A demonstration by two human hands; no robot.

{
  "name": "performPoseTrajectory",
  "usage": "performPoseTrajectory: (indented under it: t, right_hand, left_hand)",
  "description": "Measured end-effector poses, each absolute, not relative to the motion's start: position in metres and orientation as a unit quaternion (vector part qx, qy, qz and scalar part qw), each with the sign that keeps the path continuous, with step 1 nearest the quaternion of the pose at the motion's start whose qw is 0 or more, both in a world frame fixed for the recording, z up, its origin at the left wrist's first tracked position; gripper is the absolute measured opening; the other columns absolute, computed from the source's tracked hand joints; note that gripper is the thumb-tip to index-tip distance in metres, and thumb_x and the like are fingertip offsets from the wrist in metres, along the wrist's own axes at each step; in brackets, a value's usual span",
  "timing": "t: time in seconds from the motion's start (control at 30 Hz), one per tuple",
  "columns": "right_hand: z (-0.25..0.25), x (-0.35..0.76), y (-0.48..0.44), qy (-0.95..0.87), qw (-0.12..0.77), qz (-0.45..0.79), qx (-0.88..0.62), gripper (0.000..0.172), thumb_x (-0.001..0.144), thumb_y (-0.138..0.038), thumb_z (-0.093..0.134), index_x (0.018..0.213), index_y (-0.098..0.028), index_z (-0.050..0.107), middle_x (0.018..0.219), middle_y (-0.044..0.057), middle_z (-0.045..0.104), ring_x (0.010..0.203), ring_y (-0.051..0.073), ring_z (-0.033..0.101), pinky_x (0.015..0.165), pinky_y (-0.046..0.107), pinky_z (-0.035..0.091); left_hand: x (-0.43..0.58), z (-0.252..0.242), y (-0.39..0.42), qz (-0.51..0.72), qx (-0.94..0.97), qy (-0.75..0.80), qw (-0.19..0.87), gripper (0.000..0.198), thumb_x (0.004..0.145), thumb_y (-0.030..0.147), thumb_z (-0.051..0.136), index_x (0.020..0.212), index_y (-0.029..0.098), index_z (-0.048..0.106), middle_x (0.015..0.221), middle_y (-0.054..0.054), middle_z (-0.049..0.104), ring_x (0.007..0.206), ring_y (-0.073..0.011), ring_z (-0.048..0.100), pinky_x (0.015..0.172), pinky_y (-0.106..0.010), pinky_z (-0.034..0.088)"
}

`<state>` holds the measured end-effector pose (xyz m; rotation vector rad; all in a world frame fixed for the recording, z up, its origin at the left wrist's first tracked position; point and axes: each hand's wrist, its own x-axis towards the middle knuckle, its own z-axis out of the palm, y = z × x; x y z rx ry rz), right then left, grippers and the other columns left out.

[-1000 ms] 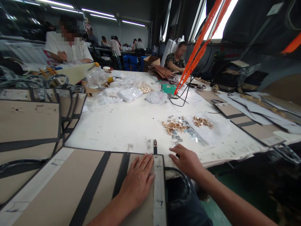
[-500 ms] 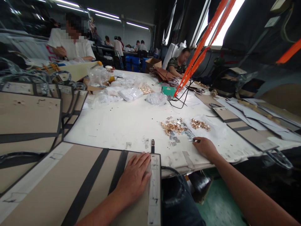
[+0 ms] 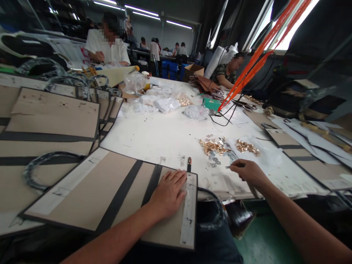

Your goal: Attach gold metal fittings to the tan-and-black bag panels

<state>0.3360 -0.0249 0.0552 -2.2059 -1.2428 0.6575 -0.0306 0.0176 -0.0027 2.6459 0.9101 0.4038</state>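
My left hand (image 3: 169,194) lies flat, fingers stretched, on a beige bag panel (image 3: 121,183) with dark bands and whitish end strips. A small metal fitting on a dark tab (image 3: 189,164) sticks out past the panel's far edge, near my fingertips. My right hand (image 3: 249,174) is pinched over the table, and a small grey metal plate (image 3: 228,167) shows at its fingertips. Just beyond it are a heap of gold-coloured metal fittings (image 3: 213,146) and loose grey metal plates (image 3: 216,161). A dark, plastic-wrapped handle (image 3: 216,205) curves off the panel's right end.
More beige panels (image 3: 52,113) with wrapped handles are stacked at left. Clear plastic bags (image 3: 167,105) lie across the white table (image 3: 154,132). A second gold heap (image 3: 247,147) rests on plastic. Orange straps (image 3: 247,73) hang down at right. Two co-workers sit across the table.
The view has shifted, so the scene sits further right. My right hand has drawn slightly back from the grey plates with one small plate in its fingertips. My left hand stays on the panel.
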Motion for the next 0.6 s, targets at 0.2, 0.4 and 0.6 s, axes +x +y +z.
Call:
performPoseTrajectory:
  t: [0.2, 0.4, 0.6]
  right_hand:
    - [0.066, 0.21, -0.019, -0.494, 0.323, 0.43, -0.683, 0.019, 0.076, -0.036, 0.073, 0.079, -0.018, 0.071, 0.052, -0.004, 0.056, 0.046, 0.012, 0.049, 0.045, 0.023, 0.038]
    - [0.046, 0.178, -0.005, -0.513, 0.272, 0.412, -0.702, 0.009, 0.078, -0.026, 0.069, 0.076, -0.018, 0.068, 0.052, -0.005, 0.058, 0.045, 0.012, 0.05, 0.046, 0.023, 0.035]
    - [0.044, 0.184, -0.009, -0.503, 0.249, 0.433, -0.705, 0.016, 0.08, -0.027, 0.065, 0.067, -0.019, 0.062, 0.046, -0.005, 0.053, 0.044, 0.012, 0.048, 0.046, 0.023, 0.034]
  left_hand:
    - [-0.031, 0.003, 0.014, 0.133, 0.923, 0.323, 0.161, 0.059, 0.103, 0.037, 0.055, 0.158, 0.019, 0.043, 0.166, -0.01, 0.042, 0.156, -0.0271, 0.035, 0.129, -0.052, 0.025]
    - [-0.032, 0.005, 0.011, 0.147, 0.917, 0.327, 0.173, 0.059, 0.102, 0.035, 0.055, 0.158, 0.02, 0.043, 0.166, -0.01, 0.042, 0.156, -0.0263, 0.035, 0.129, -0.052, 0.026]
    - [-0.033, 0.004, 0.011, 0.153, 0.914, 0.329, 0.184, 0.06, 0.102, 0.035, 0.056, 0.158, 0.02, 0.043, 0.166, -0.01, 0.043, 0.156, -0.0267, 0.035, 0.13, -0.053, 0.025]
